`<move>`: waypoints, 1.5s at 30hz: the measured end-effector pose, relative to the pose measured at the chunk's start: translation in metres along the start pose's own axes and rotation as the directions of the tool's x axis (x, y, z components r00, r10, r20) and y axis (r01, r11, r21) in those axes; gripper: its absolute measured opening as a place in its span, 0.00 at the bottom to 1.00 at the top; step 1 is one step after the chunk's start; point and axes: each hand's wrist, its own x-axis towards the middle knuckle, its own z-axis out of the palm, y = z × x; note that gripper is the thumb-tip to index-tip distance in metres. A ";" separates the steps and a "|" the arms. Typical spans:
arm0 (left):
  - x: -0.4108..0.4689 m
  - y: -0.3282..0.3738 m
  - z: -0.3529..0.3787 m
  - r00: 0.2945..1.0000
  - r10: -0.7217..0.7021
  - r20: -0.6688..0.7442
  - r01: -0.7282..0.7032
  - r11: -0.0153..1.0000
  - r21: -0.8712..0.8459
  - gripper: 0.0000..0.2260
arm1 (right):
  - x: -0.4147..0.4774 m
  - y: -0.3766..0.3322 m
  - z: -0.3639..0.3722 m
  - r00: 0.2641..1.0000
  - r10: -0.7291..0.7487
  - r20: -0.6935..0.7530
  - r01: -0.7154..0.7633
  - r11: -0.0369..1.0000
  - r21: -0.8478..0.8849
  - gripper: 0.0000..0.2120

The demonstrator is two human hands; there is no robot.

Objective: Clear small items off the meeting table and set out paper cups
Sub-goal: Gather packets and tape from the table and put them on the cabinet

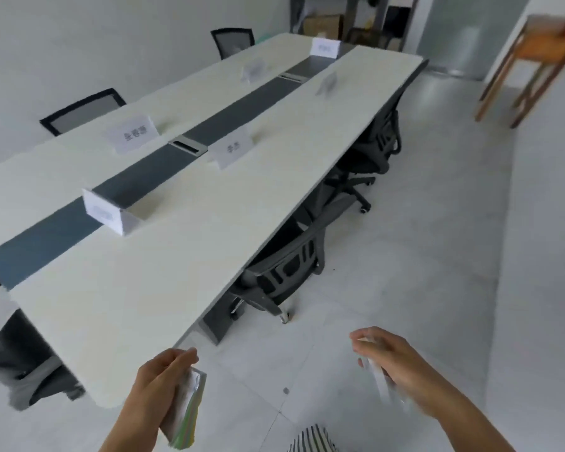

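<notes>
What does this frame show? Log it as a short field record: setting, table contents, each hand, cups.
setting: meeting room, long white table with a dark centre strip
table contents: six name cards, nearest; no paper cups in view
chairs: black mesh chairs along both sides, one at
left hand: off the table edge, gripping a small packet with coloured edges
right hand: over the floor, holding a clear, blurred wrapper

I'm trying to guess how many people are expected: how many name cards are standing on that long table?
6 name cards: near end, left side, right side, far left, far right, far end. Motion blur could hide others.
</notes>
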 end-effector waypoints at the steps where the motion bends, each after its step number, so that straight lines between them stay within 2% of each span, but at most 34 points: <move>1: 0.006 0.008 0.026 0.999 0.004 0.039 -0.005 1.000 0.018 0.11 | -0.004 0.010 -0.023 0.999 0.022 -0.033 -0.021 1.000 0.014 0.03; 7: 0.027 0.049 0.186 0.962 0.016 0.272 -0.042 0.995 0.088 0.10 | -0.013 0.066 -0.147 0.964 0.101 -0.244 -0.071 0.989 0.127 0.02; 10: 0.037 0.064 0.236 0.934 -0.033 0.356 -0.012 0.992 0.123 0.10 | -0.009 0.079 -0.189 0.956 0.131 -0.261 -0.080 0.977 0.198 0.05; 15: 0.092 0.102 0.298 0.924 -0.107 0.368 0.036 0.980 0.194 0.12 | 0.023 0.085 -0.249 0.942 0.163 -0.294 -0.079 0.957 0.279 0.04; 20: 0.170 0.172 0.394 0.910 -0.069 0.410 -0.009 0.983 0.186 0.12 | 0.077 0.065 -0.316 0.905 0.188 -0.381 -0.062 0.946 0.318 0.02; 24: 0.220 0.247 0.479 0.818 -0.028 0.575 -0.113 0.972 0.208 0.10 | 0.114 0.023 -0.375 0.883 0.191 -0.429 -0.040 0.941 0.335 0.04; 30: 0.272 0.335 0.598 0.732 0.019 0.681 -0.250 0.937 0.243 0.10 | 0.159 -0.004 -0.456 0.846 0.210 -0.491 0.017 0.909 0.417 0.05; 37: 0.335 0.376 0.725 0.743 -0.053 0.668 -0.228 0.917 0.326 0.10 | 0.227 0.019 -0.580 0.817 0.333 -0.472 -0.078 0.873 0.481 0.06; 41: 0.367 0.422 0.803 0.774 -0.037 0.632 -0.207 0.928 0.309 0.11 | 0.284 0.014 -0.687 0.782 0.308 -0.543 -0.048 0.897 0.440 0.09; 43: 0.381 0.455 0.840 0.761 0.008 0.648 -0.237 0.934 0.267 0.11 | 0.318 -0.009 -0.743 0.791 0.266 -0.551 -0.020 0.912 0.411 0.08; 45: 0.398 0.479 0.877 0.778 0.038 0.627 -0.226 0.948 0.223 0.10 | 0.352 -0.033 -0.796 0.813 0.205 -0.545 0.012 0.930 0.368 0.08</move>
